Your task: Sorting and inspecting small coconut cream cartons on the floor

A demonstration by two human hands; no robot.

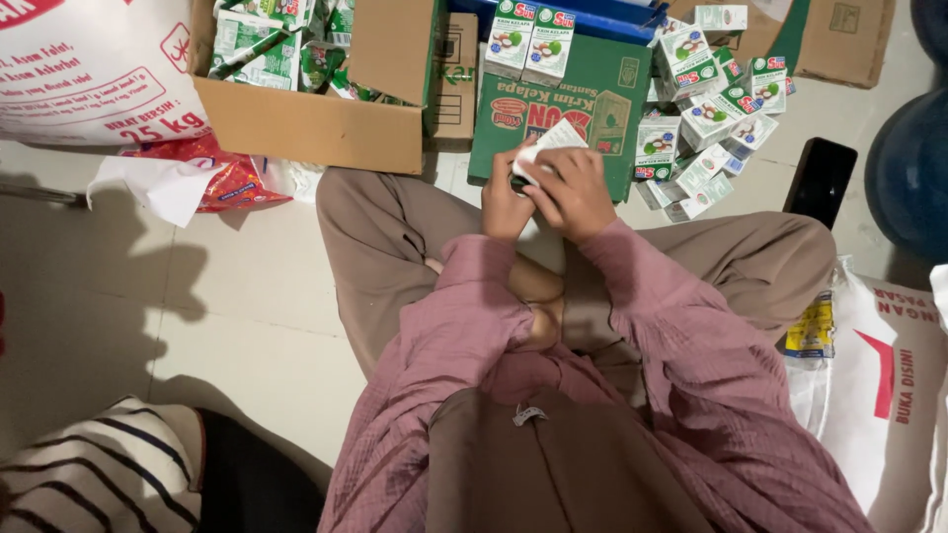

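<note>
Seated cross-legged on a pale tiled floor [247,296], a person in a mauve long-sleeved top holds both hands together just above their lap. Both forearms angle inward from the elbows, so the hands meet near the middle of the view. The left hand [506,202] grips a small white and green carton [550,143] from below and the side, fingers curled round it. The right hand [576,192] wraps over the carton's near face, fingers bent and pressed against it. The carton tilts, its top corner poking out above the knuckles; most of it is covered by the hands.

Directly beyond the hands lies a flattened green cardboard box [602,99], with two upright cartons at its far edge. To the right of it, a loose pile of matching small cartons [706,118] spreads over the floor. An open brown cardboard box [311,123] sits to the left, holding more cartons and cut off by the top edge. Open floor stretches to the person's left. A black phone-like slab [820,178] lies near the right knee.

A large white sack [89,69] is cropped at the upper left, and another printed sack [889,395] at the right. Someone's striped sleeve [89,474] shows at the lower left corner, its wearer out of view.
</note>
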